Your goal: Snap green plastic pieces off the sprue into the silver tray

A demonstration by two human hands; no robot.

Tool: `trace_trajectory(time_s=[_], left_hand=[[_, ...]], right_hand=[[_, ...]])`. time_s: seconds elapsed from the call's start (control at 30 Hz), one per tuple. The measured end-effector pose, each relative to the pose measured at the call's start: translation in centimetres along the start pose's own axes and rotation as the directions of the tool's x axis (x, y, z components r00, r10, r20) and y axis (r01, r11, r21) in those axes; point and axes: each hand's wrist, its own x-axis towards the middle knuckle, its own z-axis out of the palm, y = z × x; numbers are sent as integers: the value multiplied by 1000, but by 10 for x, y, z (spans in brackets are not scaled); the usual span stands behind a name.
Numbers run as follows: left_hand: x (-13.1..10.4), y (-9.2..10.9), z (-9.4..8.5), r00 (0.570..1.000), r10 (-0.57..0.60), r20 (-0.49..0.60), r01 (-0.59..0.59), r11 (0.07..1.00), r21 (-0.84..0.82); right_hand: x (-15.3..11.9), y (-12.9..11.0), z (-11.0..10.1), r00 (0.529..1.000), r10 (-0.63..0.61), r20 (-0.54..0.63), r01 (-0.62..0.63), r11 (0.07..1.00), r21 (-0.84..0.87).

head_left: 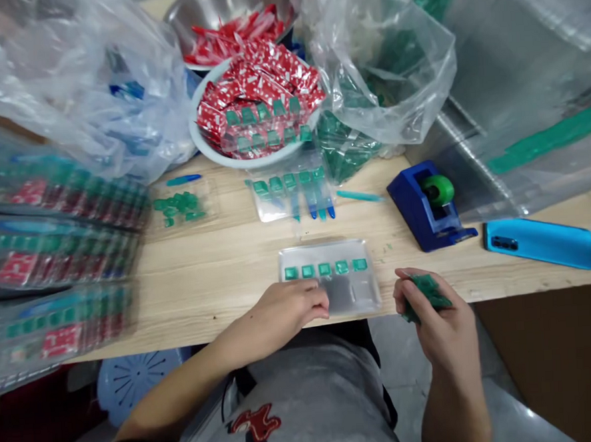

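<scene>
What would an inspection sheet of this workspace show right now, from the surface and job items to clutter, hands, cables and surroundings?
Surface: light wooden table, some small specks on it.
Job's things: clear tray near the front edge, five green pieces in a row along its far side.
Clutter: tape dispenser and blue phone to the right; bowl of red packets behind.
Left hand: over the tray's near left part, fingers curled; grip unclear.
Right hand: holds a bunch of green pieces, right of the tray.
Cables: nothing seen on the table.
Surroundings: blue stool below, left; filled packs at left, blurred.
</scene>
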Motion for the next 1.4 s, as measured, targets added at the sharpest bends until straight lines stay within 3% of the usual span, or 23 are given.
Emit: trace_trajectory(time_s=[0.13, 0.27, 0.33, 0.4, 0.5, 0.63, 0.77, 0.83, 0.97, 1.13, 1.2, 1.27, 1.4], left_hand=[[2, 1, 2, 999, 42, 13, -43, 994, 100], [-4, 15, 9, 980, 155, -123, -107, 937, 332], [-9, 22, 10, 946, 228, -232, -111, 896, 429], [-14, 26, 10, 885, 320, -339, -112, 852, 512], [-19, 25, 12, 804, 431, -409, -159, 819, 551], [-21, 18, 20, 757, 492, -430, -210, 806, 553], [-20, 13, 23, 788, 496, -365, -212, 775, 595], [-19, 12, 19, 771, 534, -346, -238, 746, 622], [-8, -3, -12, 678, 599, -426, -197, 707, 679], [30, -67, -91, 592, 608, -529, 126, 578, 806], [52, -98, -121, 598, 504, -623, 209, 653, 728], [73, -124, -141, 618, 446, -647, 235, 682, 693], [93, -146, -158, 685, 305, -661, 255, 750, 610]], right_hand=[[-3, -4, 2, 1000, -7, -21, 7, 1000, -29], [-5, -5, 1, 999, 6, -43, -8, 999, -49], [-6, -7, 1, 998, 5, -56, -9, 997, -74], [-7, -9, 2, 999, -9, -44, 5, 996, -89], [-8, -13, 7, 999, 20, 32, -17, 995, -99], [-9, -16, 14, 991, 96, 93, -88, 992, -87], [-9, -17, 17, 998, 52, 25, -51, 997, -55], [-7, -19, 20, 1000, 27, -14, -27, 999, -27], [1, -26, 27, 995, -30, -100, 41, 993, 108], [10, -29, 31, 987, -51, -151, 74, 985, 153], [10, -26, 29, 993, -10, -121, 26, 991, 130], [9, -21, 27, 995, 26, -95, -15, 994, 111], [8, -19, 26, 997, 42, -70, -37, 997, 63]])
